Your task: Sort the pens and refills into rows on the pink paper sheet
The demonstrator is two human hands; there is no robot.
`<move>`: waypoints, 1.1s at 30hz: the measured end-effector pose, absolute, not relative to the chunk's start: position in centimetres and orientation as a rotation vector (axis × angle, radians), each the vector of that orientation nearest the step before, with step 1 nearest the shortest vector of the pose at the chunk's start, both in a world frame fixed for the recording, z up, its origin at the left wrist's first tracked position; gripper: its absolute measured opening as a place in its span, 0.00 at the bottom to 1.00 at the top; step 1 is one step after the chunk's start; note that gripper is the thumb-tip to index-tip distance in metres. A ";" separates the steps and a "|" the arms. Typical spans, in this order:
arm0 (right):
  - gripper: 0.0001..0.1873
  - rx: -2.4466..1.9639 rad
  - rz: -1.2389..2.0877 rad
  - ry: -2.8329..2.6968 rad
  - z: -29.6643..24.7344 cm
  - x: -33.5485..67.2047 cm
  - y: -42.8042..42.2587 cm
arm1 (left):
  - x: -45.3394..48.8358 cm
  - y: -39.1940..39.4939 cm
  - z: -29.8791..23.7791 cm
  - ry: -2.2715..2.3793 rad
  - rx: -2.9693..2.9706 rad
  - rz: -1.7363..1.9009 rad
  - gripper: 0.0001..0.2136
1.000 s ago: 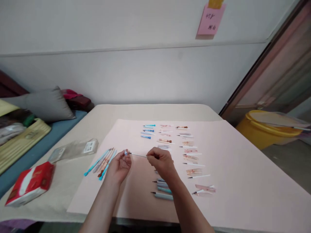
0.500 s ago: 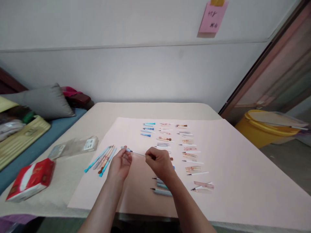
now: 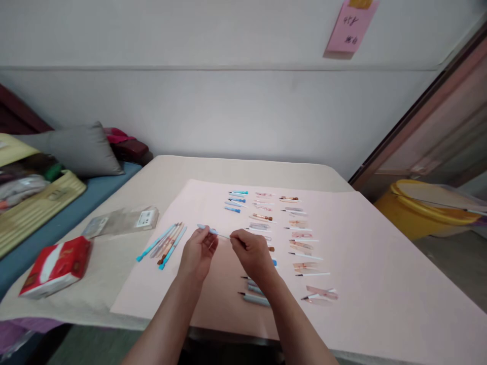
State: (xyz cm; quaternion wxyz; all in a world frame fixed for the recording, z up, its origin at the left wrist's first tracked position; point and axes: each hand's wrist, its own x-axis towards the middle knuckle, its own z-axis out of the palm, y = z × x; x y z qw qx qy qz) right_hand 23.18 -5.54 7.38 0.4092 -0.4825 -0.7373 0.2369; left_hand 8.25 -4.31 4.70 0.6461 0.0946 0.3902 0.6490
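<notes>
My left hand grips a light blue pen barrel between thumb and fingers, its tapered end pointing left. A thin white pen refill runs from the barrel's right end to my right hand, whose fingers are pinched on it. Left of my left hand lies a bunch of assembled-looking pens in blue, grey, beige and brown. Taken-apart pen barrels and refills lie in columns, including white refills with dark tips and grey barrels. My right hand and forearm hide some of them.
Pink paper covers much of the cloth-topped table. At the left are a clear plastic bag and a red tissue pack. A yellow bucket stands beyond the table's right side.
My hands have come closer together, and less of the refill shows between the barrel and my right hand. The view has shifted slightly, with the other things lying as before.
</notes>
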 end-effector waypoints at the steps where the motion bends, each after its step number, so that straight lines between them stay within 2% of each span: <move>1: 0.09 -1.233 0.608 -1.865 7.2 23.0 -5.5 | 8.6 -4.6 4.8 0.869 0.236 1.468 0.04; 19: 0.03 -1.286 1.062 -1.616 5.6 22.8 -4.9 | 10.3 -6.2 5.7 0.819 0.455 1.360 0.06; 24: 0.07 -1.299 1.154 -1.570 4.9 22.8 -4.7 | 10.1 -5.9 5.3 0.838 0.299 1.350 0.02; 27: 0.09 -1.282 1.204 -1.568 4.6 22.4 -5.0 | 9.8 -5.5 4.9 0.837 0.208 1.356 0.04; 30: 0.12 -1.285 1.111 -1.607 4.3 22.4 -5.0 | 9.1 -5.2 5.0 0.824 0.125 1.376 0.06; 33: 0.16 -1.413 0.799 -1.694 4.0 22.8 -3.5 | 8.0 -4.8 5.5 0.834 0.051 1.424 0.05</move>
